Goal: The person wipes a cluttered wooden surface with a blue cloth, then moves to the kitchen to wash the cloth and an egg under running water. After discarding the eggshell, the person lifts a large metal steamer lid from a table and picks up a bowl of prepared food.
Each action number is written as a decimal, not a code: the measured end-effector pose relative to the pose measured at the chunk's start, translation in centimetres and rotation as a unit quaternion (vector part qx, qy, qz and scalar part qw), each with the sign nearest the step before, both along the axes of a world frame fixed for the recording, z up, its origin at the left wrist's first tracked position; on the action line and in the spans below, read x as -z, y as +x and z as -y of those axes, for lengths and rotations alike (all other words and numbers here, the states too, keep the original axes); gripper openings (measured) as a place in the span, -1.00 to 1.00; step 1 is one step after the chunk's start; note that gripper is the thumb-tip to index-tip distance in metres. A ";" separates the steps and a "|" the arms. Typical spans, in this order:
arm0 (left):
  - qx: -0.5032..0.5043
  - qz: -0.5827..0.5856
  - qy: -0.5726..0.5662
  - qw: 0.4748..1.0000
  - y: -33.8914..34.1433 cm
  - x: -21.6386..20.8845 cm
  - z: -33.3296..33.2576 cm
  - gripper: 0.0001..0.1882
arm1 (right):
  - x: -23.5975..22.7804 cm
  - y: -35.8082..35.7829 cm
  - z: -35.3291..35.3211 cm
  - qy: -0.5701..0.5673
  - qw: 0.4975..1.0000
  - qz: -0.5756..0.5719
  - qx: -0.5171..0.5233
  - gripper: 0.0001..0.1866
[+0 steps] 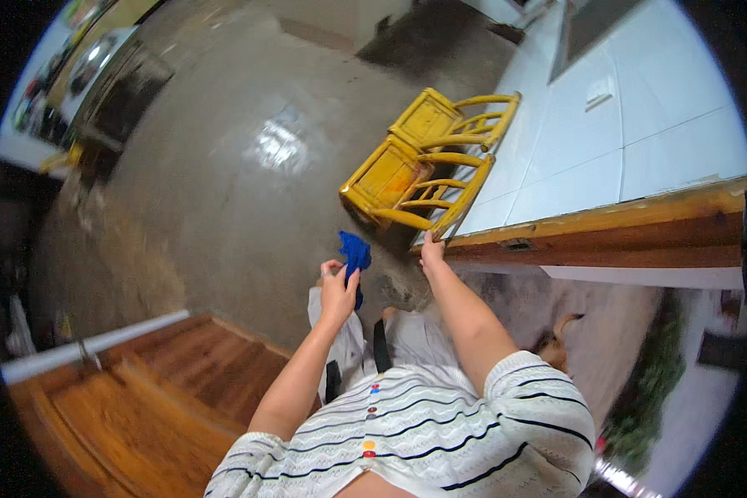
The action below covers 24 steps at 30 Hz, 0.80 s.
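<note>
A crumpled blue cloth point(356, 251) is pinched in the fingers of my left hand point(339, 292), in front of my legs. Ahead and to the right, my right hand point(431, 254) is closed on the near end of the backrest of a yellow wooden chair point(390, 184). This chair has a square seat and curved slats, with its back toward the white-tiled wall. Behind it stands a second, similar yellow chair point(428, 118), close against the first. My right fingertips are partly hidden by the hand itself.
A brown wooden door point(166, 407) stands at my left. To the right are a wooden door frame point(606, 232) and a white-tiled wall point(639, 108). A small tan animal point(554, 352) is beyond the threshold. Grey concrete floor point(216, 199) extends ahead toward cluttered shelving point(66, 91).
</note>
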State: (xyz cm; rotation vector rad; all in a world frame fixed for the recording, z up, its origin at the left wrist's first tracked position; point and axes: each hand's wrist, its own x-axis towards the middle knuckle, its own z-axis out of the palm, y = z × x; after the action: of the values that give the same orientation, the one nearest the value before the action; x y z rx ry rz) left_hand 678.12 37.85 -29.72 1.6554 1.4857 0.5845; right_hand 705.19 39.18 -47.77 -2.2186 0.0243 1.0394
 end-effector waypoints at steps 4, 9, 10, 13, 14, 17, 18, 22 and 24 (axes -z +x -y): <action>0.065 -0.020 -0.042 0.997 -2.0 2.1 -4.0 -0.72 | -3.8 0.3 -2.8 -0.096 0.995 0.017 -0.011 -0.44; 0.157 -0.051 -0.020 0.986 -1.8 3.3 -8.1 -0.68 | -4.2 -0.9 -3.7 -0.194 0.970 0.145 0.027 -0.60; 0.170 -0.036 -0.024 0.984 -1.3 4.3 -9.0 -0.67 | -4.3 -1.1 -3.9 -0.189 0.967 0.172 0.000 -0.60; 0.190 0.005 -0.049 0.981 1.8 5.7 -11.5 -0.66 | -3.5 -2.5 -3.6 -0.165 0.978 0.129 -0.014 -0.58; 0.207 0.017 -0.061 0.976 3.7 5.0 -12.1 -0.66 | 0.6 -2.4 -1.9 -0.161 0.974 0.154 -0.037 -0.56; 0.234 0.032 -0.065 0.970 7.4 2.6 -14.4 -0.65 | 0.1 -5.4 -3.3 -0.159 0.966 0.156 -0.135 -0.63; 0.255 0.023 -0.066 0.964 8.5 2.5 -15.1 -0.65 | 0.2 -5.6 -3.1 -0.144 0.965 0.158 -0.154 -0.63; 0.445 -0.101 -0.044 0.889 10.7 3.7 -17.2 -0.64 | -1.0 -5.3 -1.5 0.057 0.966 0.189 -0.166 -0.53; 0.551 -0.107 -0.024 0.827 11.5 3.9 -17.5 -0.63 | -3.9 -4.8 0.2 0.211 0.938 0.195 -0.194 -0.42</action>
State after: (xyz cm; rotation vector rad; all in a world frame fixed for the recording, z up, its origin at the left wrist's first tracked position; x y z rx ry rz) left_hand 689.59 55.30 -33.62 2.2162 0.4385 -0.2968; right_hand 700.41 38.99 -43.85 -2.0216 -0.7671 0.6916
